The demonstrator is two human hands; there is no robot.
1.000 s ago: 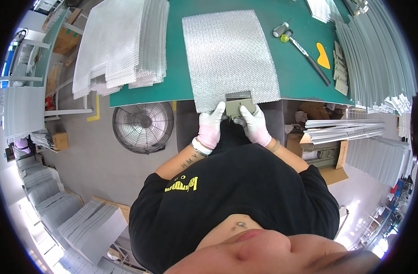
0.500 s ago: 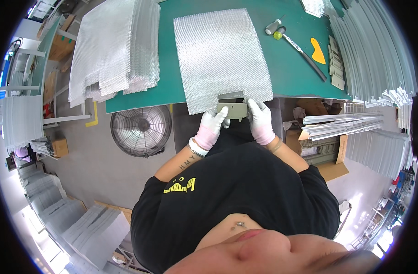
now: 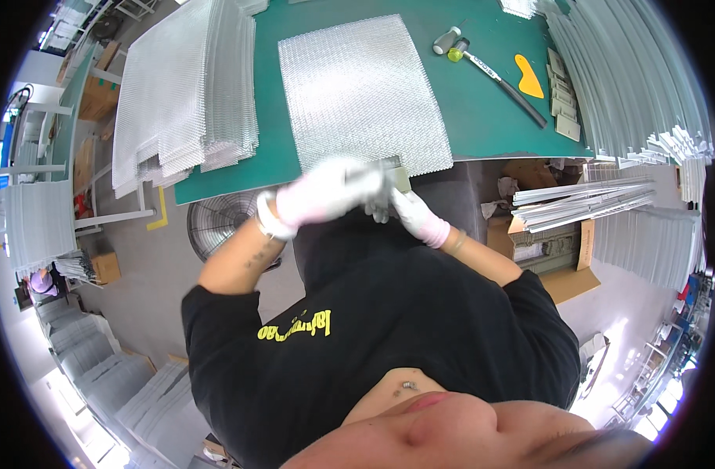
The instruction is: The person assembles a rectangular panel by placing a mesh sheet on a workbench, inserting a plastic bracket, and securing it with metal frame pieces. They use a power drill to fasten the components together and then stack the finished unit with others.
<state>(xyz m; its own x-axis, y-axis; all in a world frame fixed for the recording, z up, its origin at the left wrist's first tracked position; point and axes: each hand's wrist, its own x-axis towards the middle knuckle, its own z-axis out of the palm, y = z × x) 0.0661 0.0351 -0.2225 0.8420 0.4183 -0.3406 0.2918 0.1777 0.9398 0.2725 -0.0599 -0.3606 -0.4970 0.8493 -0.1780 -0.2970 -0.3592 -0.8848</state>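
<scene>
A silvery metal mesh sheet (image 3: 365,90) lies on the green work table, its notched near edge at the table's front. At that notch is a small grey-beige plastic piece (image 3: 402,179), partly covered by my hands. My right hand (image 3: 418,217), in a white and pink glove, has its fingers closed on the piece's near side. Smeared by motion, my gloved left hand (image 3: 326,191) is raised over the sheet's near corner and the piece's left side. Its fingers cannot be made out.
On the green table (image 3: 482,129) lie a screwdriver (image 3: 446,41), a hammer (image 3: 502,82), a yellow scraper (image 3: 529,76) and several plastic pieces (image 3: 564,102). Stacked mesh sheets (image 3: 170,86) stand left, pale strips (image 3: 631,78) right. A floor fan (image 3: 216,223) and an open cardboard box (image 3: 564,285) are below.
My left hand has risen from the piece's left side and swung leftward over it, blurring. The right hand stays at the piece, turned somewhat. The whole view has shifted slightly.
</scene>
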